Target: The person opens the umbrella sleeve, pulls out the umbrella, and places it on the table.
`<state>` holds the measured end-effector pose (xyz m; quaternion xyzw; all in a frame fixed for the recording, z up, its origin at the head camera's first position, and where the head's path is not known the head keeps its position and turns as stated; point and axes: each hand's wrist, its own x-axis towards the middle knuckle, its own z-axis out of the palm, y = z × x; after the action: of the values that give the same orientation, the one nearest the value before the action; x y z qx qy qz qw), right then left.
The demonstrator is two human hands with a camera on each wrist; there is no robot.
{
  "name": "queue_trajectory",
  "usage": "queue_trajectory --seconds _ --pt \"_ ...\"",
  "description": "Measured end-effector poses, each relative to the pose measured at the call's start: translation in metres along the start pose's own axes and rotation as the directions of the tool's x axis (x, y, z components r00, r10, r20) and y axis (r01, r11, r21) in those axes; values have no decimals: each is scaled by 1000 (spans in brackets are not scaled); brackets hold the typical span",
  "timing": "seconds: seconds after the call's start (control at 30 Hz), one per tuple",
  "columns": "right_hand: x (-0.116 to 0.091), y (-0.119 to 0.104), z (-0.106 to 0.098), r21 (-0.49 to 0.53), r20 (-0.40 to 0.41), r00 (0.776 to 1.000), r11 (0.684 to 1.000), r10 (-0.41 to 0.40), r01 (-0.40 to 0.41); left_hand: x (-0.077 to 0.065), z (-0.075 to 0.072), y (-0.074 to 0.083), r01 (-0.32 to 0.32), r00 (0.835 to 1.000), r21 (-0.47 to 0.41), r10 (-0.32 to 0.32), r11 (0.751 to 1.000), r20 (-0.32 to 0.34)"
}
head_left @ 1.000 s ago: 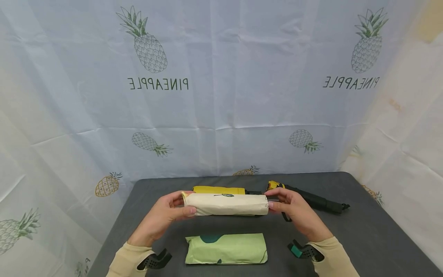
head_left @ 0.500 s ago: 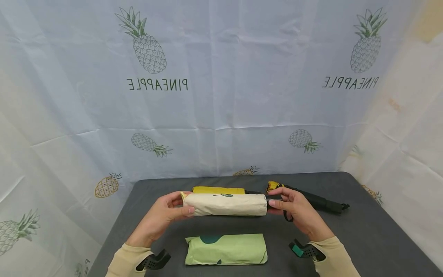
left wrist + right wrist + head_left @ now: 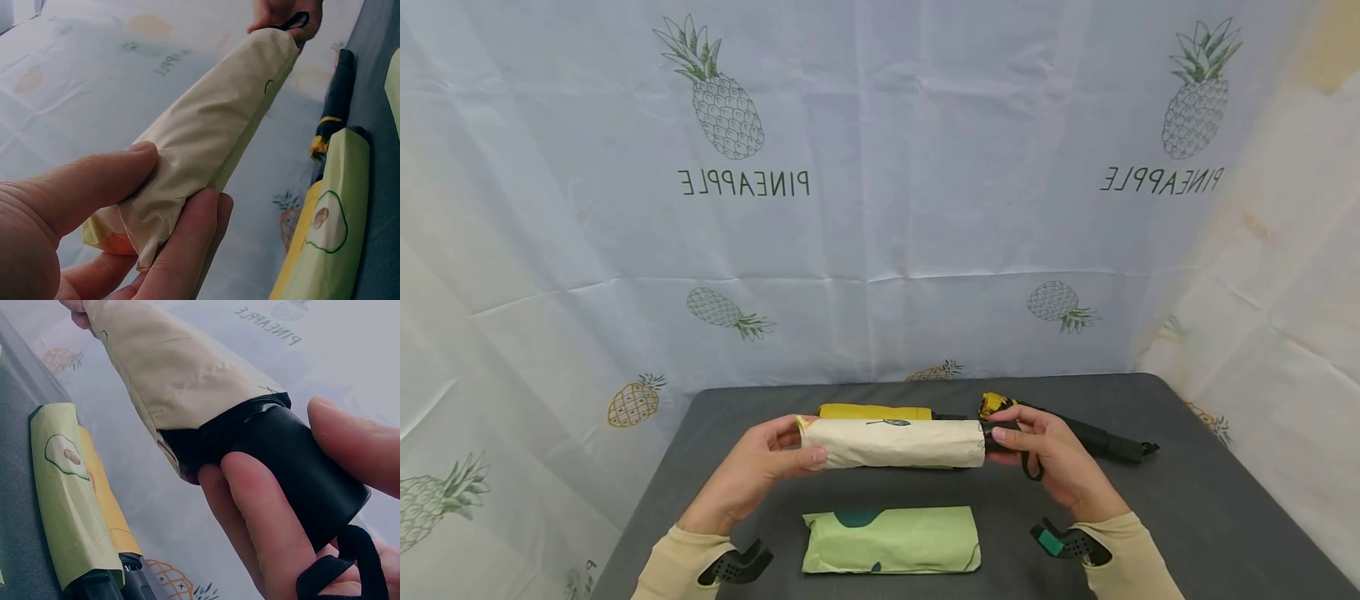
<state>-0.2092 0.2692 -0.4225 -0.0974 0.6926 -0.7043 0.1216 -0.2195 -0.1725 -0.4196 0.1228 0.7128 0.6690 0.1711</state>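
Note:
A folded umbrella in a cream sleeve [image 3: 891,442] is held level above the table, seen lengthwise in both wrist views. My left hand [image 3: 756,467] pinches the sleeve's left end, thumb on one face and fingers on the other, wrinkling the fabric [image 3: 206,119]. Out of the sleeve's right end sticks the umbrella's black handle [image 3: 294,469]. My right hand [image 3: 1060,458] grips that handle between thumb and fingers. A black wrist strap [image 3: 350,556] loops from the handle's end. Inside the sleeve the rest of the umbrella is hidden.
A flat green sleeve [image 3: 891,540] lies nearest on the dark grey table [image 3: 1187,517]. Behind the cream sleeve are a yellow-covered umbrella [image 3: 876,412] and a green avocado-print umbrella [image 3: 72,487]. A black umbrella with yellow trim [image 3: 1108,442] lies at the back right.
My right hand has shifted slightly right, and more of the black handle shows outside the sleeve, its strap now hanging farther right. My left hand stays at the sleeve's left end.

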Motion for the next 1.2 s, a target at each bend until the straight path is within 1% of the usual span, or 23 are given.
queue_trajectory --seconds 0.43,0.7,0.97,1.2 --pt "-1 1 -4 23 23 1000 1000 -22 21 -1 0 3 -7 1000 -6 7 1000 4" --pt "-1 0 -4 27 29 999 999 -37 36 0 -1 2 -7 1000 -12 7 1000 7" --pt "-2 -2 -5 11 -19 1000 1000 -19 19 -1 -3 2 -6 1000 -12 6 1000 3" --pt "-3 -2 -6 20 -39 999 1000 -7 7 -1 -4 1 -9 1000 -20 9 1000 10"
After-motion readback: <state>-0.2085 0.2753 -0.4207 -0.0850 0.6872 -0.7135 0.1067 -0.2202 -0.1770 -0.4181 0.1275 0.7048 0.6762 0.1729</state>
